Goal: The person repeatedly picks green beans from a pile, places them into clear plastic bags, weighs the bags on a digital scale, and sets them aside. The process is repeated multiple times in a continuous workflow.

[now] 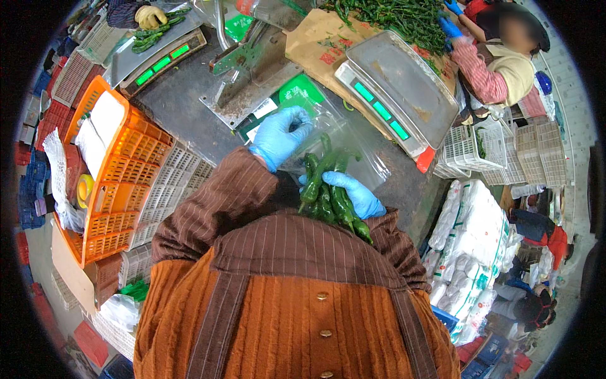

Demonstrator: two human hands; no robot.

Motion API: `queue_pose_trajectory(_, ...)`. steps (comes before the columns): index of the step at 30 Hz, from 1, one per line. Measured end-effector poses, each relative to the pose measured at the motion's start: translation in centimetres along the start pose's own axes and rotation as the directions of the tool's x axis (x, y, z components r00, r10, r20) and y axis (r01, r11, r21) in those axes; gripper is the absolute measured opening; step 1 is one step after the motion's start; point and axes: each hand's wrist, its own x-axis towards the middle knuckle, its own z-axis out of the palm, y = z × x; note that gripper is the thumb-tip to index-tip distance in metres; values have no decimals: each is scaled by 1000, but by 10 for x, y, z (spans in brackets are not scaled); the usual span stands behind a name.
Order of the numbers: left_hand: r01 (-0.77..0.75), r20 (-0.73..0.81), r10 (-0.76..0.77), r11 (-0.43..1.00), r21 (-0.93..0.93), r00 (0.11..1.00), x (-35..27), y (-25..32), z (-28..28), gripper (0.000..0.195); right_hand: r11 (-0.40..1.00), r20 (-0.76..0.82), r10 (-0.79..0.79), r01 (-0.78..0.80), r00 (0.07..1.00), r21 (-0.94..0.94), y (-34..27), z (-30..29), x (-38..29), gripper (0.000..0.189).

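Observation:
My right hand (355, 192), in a blue glove, is closed around a bunch of long green peppers (326, 194) close to my chest. The upper ends of the peppers lie at or inside a clear plastic bag (355, 137) with a green print. My left hand (283, 137), also gloved in blue, is at the bag's left side with fingers curled, pinching its film. Beyond it stands a metal bag-sealing device (251, 76) on a plate. To the right is a digital scale (402, 90) with lit green displays and a bare pan.
An orange crate (128, 166) stands at left. A second scale (161, 61) holds peppers beside a co-worker's gloved hand. More peppers (393, 19) are heaped on brown paper at the far side, where another co-worker reaches in. White wrapped packs (468, 237) stand right.

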Motion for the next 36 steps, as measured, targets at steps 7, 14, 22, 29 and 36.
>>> queue_pose_trajectory(7, -109, 115, 81, 959, 263, 990, -3, 21, -3, 17, 931, -20, 6, -13, 1000, -364, -9, 14, 4, 30)
queue_pose_trajectory(14, -227, 315, 87, 867, 443, 945, 5, 20, -16, 27, 501, -115, 85, -142, 990, -854, -32, 61, 8, 33)
queue_pose_trajectory(22, -262, 416, 90, 887, 380, 905, 3, 8, -43, 20, 818, -111, 319, -333, 941, -469, -17, 34, 36, 36)
queue_pose_trajectory(29, -145, 239, 53, 911, 386, 970, -29, 5, -44, 15, 897, -82, 214, -229, 973, -377, -8, 2, 35, 38)
queue_pose_trajectory(36, -96, -100, 107, 989, 111, 989, -31, -28, -15, 19, 798, 13, 72, -50, 997, -601, 1, 6, 57, 54)
